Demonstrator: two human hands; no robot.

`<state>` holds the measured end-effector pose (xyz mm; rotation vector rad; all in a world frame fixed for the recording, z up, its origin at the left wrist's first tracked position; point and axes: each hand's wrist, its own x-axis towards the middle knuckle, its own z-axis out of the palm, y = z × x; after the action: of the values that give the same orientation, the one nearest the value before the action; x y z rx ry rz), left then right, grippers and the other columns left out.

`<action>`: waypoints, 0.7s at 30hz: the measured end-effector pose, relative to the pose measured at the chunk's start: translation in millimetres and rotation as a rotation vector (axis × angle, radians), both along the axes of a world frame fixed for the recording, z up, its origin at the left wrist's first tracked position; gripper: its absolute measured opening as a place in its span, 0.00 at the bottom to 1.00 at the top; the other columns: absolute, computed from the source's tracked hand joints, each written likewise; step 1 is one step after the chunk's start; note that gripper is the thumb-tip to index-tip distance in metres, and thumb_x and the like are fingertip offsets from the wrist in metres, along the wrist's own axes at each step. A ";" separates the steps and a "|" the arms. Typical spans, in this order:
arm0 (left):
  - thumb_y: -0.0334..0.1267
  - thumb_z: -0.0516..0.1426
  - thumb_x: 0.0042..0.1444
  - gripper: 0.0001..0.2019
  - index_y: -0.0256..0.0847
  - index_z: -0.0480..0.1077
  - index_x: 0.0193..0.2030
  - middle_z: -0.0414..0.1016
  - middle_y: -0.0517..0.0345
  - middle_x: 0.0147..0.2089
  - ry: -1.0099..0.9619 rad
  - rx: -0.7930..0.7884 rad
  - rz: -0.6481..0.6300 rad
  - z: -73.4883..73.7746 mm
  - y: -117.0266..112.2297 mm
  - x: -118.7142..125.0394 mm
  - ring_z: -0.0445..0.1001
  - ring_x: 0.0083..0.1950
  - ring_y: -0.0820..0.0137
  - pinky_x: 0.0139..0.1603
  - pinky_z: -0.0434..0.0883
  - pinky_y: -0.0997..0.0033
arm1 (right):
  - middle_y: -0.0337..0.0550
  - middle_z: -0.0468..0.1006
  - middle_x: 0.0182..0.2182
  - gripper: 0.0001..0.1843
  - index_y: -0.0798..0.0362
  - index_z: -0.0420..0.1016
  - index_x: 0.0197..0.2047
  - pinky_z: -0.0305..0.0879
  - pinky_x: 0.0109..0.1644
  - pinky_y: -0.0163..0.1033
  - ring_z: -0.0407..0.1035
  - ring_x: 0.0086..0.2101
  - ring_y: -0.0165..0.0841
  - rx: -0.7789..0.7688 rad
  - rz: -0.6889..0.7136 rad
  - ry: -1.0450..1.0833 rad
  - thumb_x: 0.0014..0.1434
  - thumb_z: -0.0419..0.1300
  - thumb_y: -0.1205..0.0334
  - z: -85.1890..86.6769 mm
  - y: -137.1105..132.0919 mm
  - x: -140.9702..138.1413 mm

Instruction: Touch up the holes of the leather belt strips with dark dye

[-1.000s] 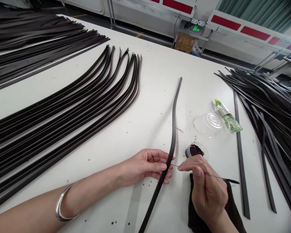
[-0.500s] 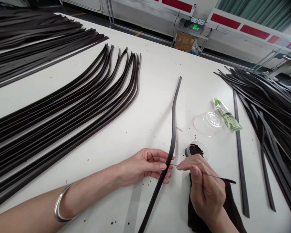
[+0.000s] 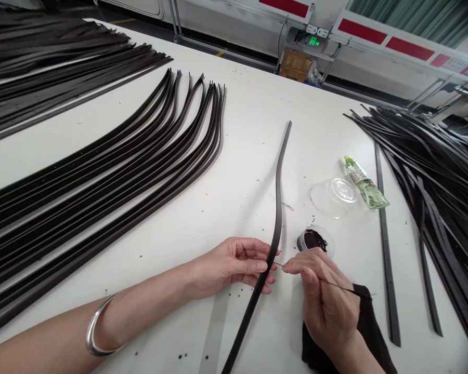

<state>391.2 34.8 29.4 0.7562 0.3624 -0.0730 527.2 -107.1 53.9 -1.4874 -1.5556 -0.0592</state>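
Dark belt strap [image 3: 278, 218] points forward and slightly right, long axis gently S-curved.

A white table [image 3: 249, 130] holds fanned dark strips [image 3: 81, 208].

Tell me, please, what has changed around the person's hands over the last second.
The right hand has shifted slightly toward the left hand, taking the thin wire tool with it, its dark end now over the black cloth. Nothing was taken or let go. The left hand still holds the dark strip.
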 end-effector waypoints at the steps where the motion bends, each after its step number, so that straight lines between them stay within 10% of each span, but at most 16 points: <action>1: 0.33 0.63 0.56 0.11 0.39 0.74 0.47 0.77 0.51 0.44 0.001 0.000 0.002 -0.1 -0.2 0.0 0.77 0.42 0.65 0.50 0.75 0.55 | 0.43 0.75 0.28 0.14 0.54 0.68 0.41 0.66 0.33 0.40 0.69 0.30 0.32 -0.002 0.005 0.005 0.62 0.48 0.79 0.2 -0.2 -0.2; 21: 0.31 0.61 0.58 0.10 0.37 0.73 0.47 0.76 0.50 0.44 -0.028 0.000 -0.005 0.6 0.0 0.2 0.76 0.41 0.67 0.49 0.75 0.54 | 0.43 0.76 0.30 0.13 0.55 0.68 0.40 0.67 0.36 0.40 0.70 0.33 0.32 -0.026 0.011 0.001 0.61 0.48 0.80 -0.5 -0.7 -3.1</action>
<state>391.5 34.8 30.0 0.7571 0.3342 -0.0674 524.1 -107.8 53.4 -1.4985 -1.5694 -0.0315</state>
